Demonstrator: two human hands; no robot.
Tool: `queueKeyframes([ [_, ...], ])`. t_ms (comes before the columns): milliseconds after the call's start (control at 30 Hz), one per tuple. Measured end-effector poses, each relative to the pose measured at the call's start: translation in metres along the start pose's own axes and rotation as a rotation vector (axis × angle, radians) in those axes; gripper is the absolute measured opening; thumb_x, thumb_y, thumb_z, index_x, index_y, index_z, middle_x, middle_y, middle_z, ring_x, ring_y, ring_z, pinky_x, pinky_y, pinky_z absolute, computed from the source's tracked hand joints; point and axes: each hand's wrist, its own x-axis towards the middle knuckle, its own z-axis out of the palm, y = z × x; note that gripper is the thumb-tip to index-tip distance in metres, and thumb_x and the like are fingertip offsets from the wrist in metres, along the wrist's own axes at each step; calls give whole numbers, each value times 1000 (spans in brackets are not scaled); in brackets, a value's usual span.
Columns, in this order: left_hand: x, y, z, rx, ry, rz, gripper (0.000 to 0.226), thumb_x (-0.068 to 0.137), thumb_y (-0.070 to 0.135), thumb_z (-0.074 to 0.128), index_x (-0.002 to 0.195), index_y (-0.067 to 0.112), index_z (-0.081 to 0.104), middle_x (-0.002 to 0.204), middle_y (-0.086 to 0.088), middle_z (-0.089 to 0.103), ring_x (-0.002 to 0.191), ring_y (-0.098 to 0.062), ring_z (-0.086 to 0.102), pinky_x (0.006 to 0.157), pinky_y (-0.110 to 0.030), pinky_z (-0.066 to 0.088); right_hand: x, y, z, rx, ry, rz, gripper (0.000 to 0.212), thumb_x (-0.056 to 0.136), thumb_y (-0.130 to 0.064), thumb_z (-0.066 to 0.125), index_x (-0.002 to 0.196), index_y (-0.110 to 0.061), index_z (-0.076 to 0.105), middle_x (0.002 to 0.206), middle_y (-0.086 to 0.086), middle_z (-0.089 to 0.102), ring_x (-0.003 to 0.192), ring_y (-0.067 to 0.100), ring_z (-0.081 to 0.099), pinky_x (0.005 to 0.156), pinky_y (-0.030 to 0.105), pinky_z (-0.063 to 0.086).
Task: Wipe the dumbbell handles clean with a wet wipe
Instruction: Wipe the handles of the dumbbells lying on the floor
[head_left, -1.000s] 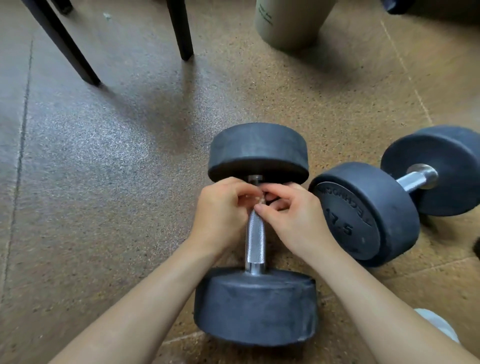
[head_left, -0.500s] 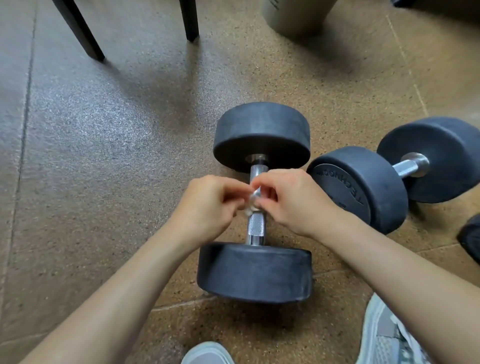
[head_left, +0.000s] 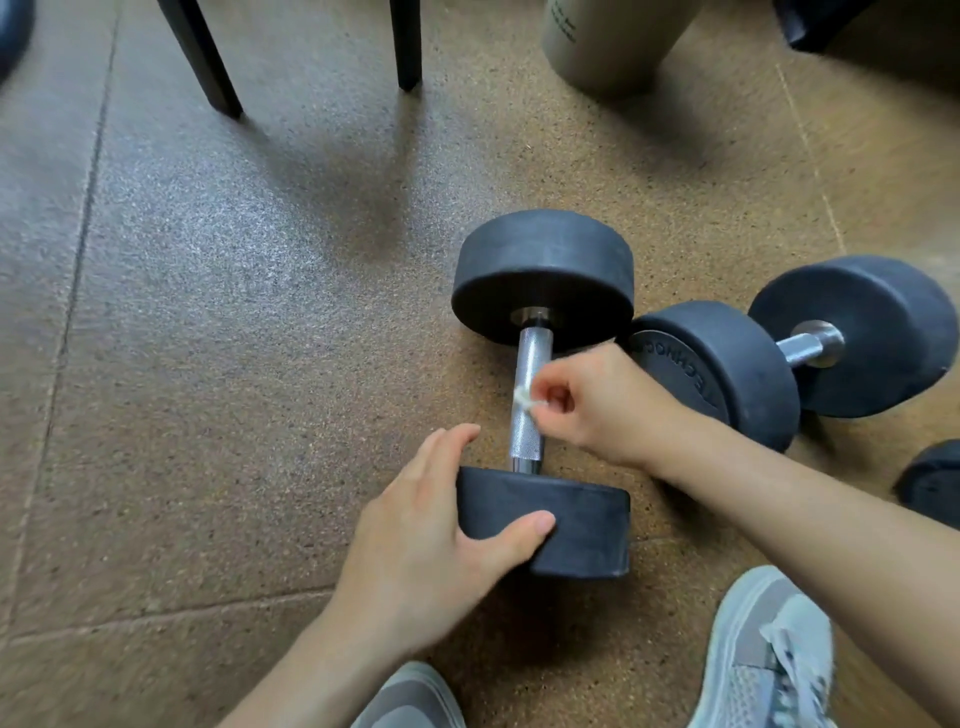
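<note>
Pinching a small crumpled white wet wipe (head_left: 521, 397) between thumb and curled fingers, the right hand (head_left: 608, 405) presses it against the middle of the knurled steel handle (head_left: 525, 439) of a black rubber-headed dumbbell (head_left: 582, 525) lying on the brown speckled floor (head_left: 208, 364), its near head just beyond a floor seam. The left hand (head_left: 431, 540) rests on that near head, fingers straight along its side and thumb across its rim. Just to the right lies a second black dumbbell (head_left: 727, 374), whose end face carries raised lettering that partly reads "TECHNO". Beyond stand a beige cylindrical container (head_left: 618, 47) with print too small to read and two black chair legs (head_left: 202, 57). Grey shoes (head_left: 769, 660) show nearest the person.
</note>
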Motion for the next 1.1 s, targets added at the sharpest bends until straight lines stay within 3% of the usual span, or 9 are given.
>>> queueKeyframes([
  [200, -3, -5, -3, -14, 49, 89, 72, 59, 83, 50, 119, 47, 34, 98, 31, 47, 92, -5, 53, 77, -27, 41, 3, 12, 3, 105, 114, 125, 24, 84, -25, 71, 63, -17, 62, 52, -9, 49, 51, 12, 45, 56, 27, 38],
  [267, -4, -5, -3, -7, 57, 110, 65, 55, 84, 47, 107, 47, 32, 89, 31, 49, 79, -5, 52, 73, -30, 43, -10, 3, 7, 115, -20, 58, 26, 85, -29, 70, 61, -24, 59, 50, -10, 48, 51, 11, 44, 55, 25, 38],
  [333, -4, -6, -1, -9, 70, 127, 61, 56, 83, 48, 102, 46, 32, 97, 27, 54, 83, -4, 53, 75, -30, 43, -18, -4, 5, 85, -180, 6, 24, 86, -33, 69, 64, -25, 63, 53, -8, 51, 53, 10, 47, 57, 24, 40],
  [467, -2, -11, 8, -14, 159, 248, 53, 70, 70, 58, 107, 32, 49, 119, 14, 51, 108, -11, 52, 92, -23, 38, 3, 4, 0, 46, -23, 6, 21, 86, -28, 70, 67, -20, 66, 50, -10, 47, 50, 9, 43, 55, 23, 33],
  [533, -2, -12, 10, 20, 223, 305, 45, 75, 64, 60, 107, 32, 54, 110, 8, 51, 100, -17, 50, 88, -31, 42, -1, 0, 1, 90, -120, -9, 16, 84, -25, 70, 70, -18, 70, 52, -11, 54, 52, 7, 51, 55, 20, 37],
  [633, -1, -12, 11, -65, 215, 355, 35, 78, 56, 62, 108, 39, 57, 97, 8, 42, 86, -12, 47, 77, -25, 42, -5, -10, 4, 54, -343, -65, 9, 83, -22, 69, 79, -16, 75, 67, -2, 69, 61, 10, 59, 65, 23, 47],
  [767, -3, -16, 12, -77, 149, 416, 34, 87, 50, 57, 120, 43, 59, 89, 8, 37, 80, -8, 47, 70, -24, 44, 3, -9, 0, -18, -277, -139, 11, 86, -25, 68, 81, -17, 75, 69, -2, 69, 60, 7, 53, 64, 25, 46],
  [967, -3, -26, 4, -108, 94, 386, 37, 86, 51, 55, 124, 49, 57, 85, 9, 39, 76, -5, 47, 68, -16, 39, -25, 16, -3, 105, -226, 5, 4, 80, -13, 72, 78, -12, 75, 71, -1, 71, 66, 10, 64, 68, 30, 50],
  [1100, -4, -31, -4, -219, 94, 318, 37, 81, 46, 59, 118, 49, 61, 84, 10, 43, 75, -7, 49, 68, -12, 38, -16, 5, 8, 240, -137, -58, 4, 79, -13, 77, 83, -12, 77, 75, -8, 69, 71, 7, 62, 66, 15, 46],
])
